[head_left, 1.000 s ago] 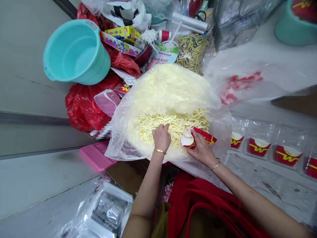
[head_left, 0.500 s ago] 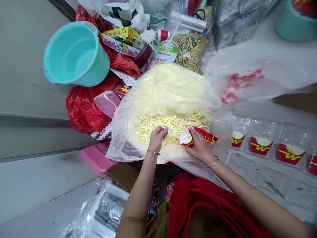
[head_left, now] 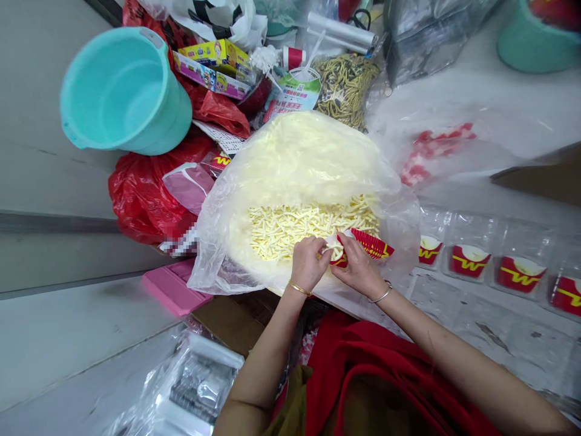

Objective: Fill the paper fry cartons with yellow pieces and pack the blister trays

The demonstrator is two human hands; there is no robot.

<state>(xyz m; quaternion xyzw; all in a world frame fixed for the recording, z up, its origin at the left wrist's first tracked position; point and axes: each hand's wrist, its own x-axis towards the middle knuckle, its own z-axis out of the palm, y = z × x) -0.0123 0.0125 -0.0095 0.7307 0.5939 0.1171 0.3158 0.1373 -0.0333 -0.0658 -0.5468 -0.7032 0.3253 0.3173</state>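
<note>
bare hands [head_left: 309,263], gold-toned left bangle [head_left: 300,289], slim silver-toned right bangle [head_left: 382,295], red garment [head_left: 333,351], olive-brown cloth [head_left: 289,399]

Two hands [head_left: 311,261] and two bracelets [head_left: 300,288] show near centre, with one big bag [head_left: 313,157]. Four boxed cartons [head_left: 520,277] line the right edge. Two tubs [head_left: 171,118]: upper left, upper right. One mask [head_left: 187,186], one pink case [head_left: 175,289], left.

Clear bag [head_left: 313,151]: brightly, diffusely lit before you; soft sheen.
Cardboard [head_left: 227,320]: shadowed, below the bag.
Wrapped stack [head_left: 200,387]: white glare, below left of the bag.
Pink-red pieces [head_left: 436,148]: you see soft detail, right of the bag.
</note>
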